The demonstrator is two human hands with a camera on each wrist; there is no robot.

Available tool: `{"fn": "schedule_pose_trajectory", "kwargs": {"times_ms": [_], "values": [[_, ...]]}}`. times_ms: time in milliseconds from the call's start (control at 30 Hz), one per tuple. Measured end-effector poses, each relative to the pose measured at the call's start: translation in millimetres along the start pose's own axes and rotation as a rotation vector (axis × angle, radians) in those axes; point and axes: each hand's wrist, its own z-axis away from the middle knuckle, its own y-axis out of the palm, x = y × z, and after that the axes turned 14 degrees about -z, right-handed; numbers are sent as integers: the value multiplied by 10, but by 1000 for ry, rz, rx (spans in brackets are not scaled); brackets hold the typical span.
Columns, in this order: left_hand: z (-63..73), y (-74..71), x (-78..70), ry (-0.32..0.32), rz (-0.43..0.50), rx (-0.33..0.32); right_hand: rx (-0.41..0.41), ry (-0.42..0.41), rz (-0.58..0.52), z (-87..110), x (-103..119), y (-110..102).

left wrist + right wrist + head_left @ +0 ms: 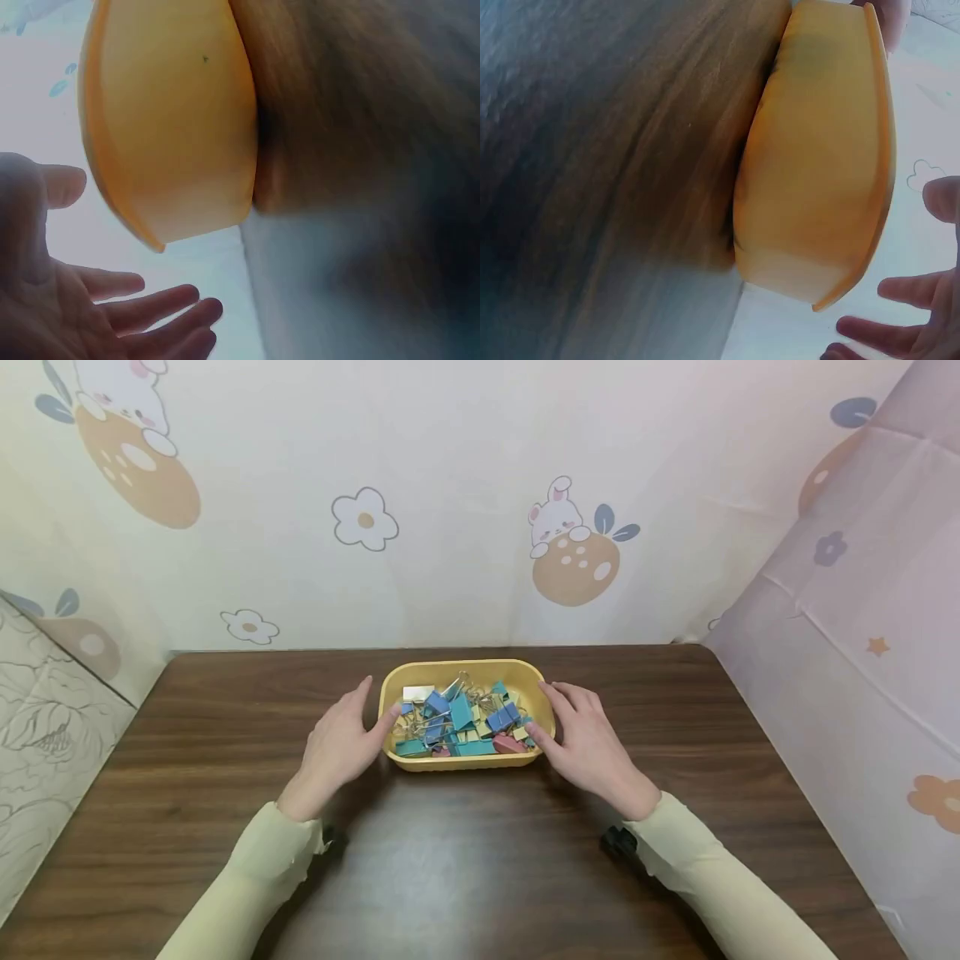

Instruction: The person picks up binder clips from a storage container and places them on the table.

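A yellow plastic bin (465,764) stands on the table, holding a heap of binder clips (462,713) in blue, teal, yellow and pink, their wire handles tangled together. At its left end my left hand (341,743) is spread, the thumb tip right at the rim. On the opposite end my right hand (588,739) has its thumb over the rim and its fingers beside the outer wall. In the left wrist view, the fingers (161,307) are extended near the bin's wall (172,112). The right wrist view shows extended fingers (885,335) near the bin's side (817,150).
The dark wood-grain table (450,860) extends toward me and to both sides. Behind it hangs a pale curtain (465,527) printed with rabbits and flowers, and another printed cloth (862,652) borders the right edge.
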Motion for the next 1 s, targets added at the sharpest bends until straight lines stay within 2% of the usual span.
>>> {"fn": "schedule_pose_trajectory", "kwargs": {"times_ms": [267, 400, 533, 700, 833, 1000], "values": [[-253, 93, -46, 4, 210, -9, -53, -97, -28, -80, 23, 37], [-345, 153, -122, -38, 347, 29, -54, -130, -90, -164, 35, 87], [-374, 215, -166, -99, 460, 65, -19, -151, -123, -242, 35, 161], [-389, 260, -197, -118, 607, 57, -10, -124, -66, -312, 65, 237], [-419, 318, -195, -120, 735, 38, 13, -62, 20, -368, 124, 278], [-421, 358, -168, -127, 867, 36, 61, -30, 140, -420, 196, 327]]}}
